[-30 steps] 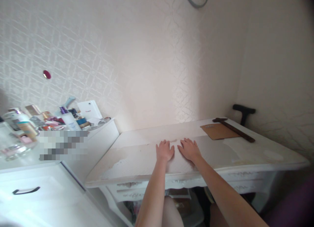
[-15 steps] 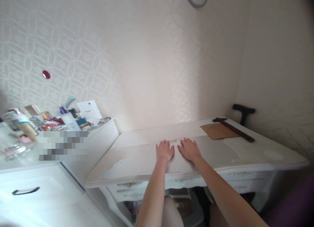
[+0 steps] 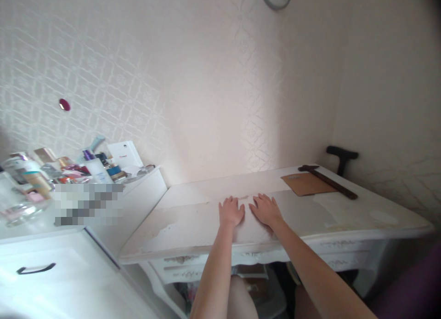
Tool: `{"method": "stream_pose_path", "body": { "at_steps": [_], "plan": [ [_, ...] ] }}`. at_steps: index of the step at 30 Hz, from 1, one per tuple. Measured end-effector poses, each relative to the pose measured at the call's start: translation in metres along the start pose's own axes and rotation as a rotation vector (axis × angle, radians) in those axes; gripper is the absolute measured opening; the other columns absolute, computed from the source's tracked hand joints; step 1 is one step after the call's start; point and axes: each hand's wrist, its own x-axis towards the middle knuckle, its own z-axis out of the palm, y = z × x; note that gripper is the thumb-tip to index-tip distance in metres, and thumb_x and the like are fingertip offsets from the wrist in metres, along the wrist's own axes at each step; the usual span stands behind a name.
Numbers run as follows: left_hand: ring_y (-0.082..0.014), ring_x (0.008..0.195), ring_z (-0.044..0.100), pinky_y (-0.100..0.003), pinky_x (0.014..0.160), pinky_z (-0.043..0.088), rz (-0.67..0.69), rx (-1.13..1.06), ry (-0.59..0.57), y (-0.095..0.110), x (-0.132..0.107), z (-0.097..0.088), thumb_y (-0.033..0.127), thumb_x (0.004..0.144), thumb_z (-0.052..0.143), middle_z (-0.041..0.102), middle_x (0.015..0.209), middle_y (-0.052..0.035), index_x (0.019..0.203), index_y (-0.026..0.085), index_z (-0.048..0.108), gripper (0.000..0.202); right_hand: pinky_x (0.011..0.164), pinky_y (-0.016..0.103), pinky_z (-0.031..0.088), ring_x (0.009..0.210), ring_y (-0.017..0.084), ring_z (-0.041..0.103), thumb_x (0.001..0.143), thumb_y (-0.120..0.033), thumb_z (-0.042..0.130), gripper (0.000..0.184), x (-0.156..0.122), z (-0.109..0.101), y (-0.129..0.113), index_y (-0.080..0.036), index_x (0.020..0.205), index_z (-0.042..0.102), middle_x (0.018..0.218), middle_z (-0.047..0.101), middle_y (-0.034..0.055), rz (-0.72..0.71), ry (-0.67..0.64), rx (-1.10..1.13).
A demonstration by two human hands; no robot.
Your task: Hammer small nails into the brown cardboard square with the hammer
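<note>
My left hand lies palm down on the white desk, its fingers spread and nothing held. Just to its right, my right hand rests flat on the same top, also with fingers apart and holding nothing. A small gap separates the two thumbs. Toward the desk's back right lies a brown sheet or board, with small light-coloured pieces on its far left part. A hammer with a dark handle lies across that sheet's right side, out of reach of both hands' present position.
A white cabinet adjoins the desk's left side, crowded with several bottles and a white box. Behind the desk's right end stands a black T-shaped handle. The patterned wall borders the back. A grey cable hangs above.
</note>
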Motion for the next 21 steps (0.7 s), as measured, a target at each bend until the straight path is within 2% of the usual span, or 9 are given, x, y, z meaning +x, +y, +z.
{"method": "stream_pose_path", "body": {
  "at_steps": [21],
  "plan": [
    [-0.0244,0.134,0.034,-0.049,0.11,0.023,0.006,0.007,-0.002,-0.0003,-0.0001,0.0004,0.044,0.093,0.034,0.043,0.143,-0.0086,0.128,0.021,0.05,0.045,0.108,0.047,0.018,0.134,0.027,0.03,0.093,-0.04,0.035,0.049,0.0005,0.0006,0.0003,-0.014,0.132,0.051,0.145,0.039,0.0151,0.005,-0.006,0.003]
  ]
}}
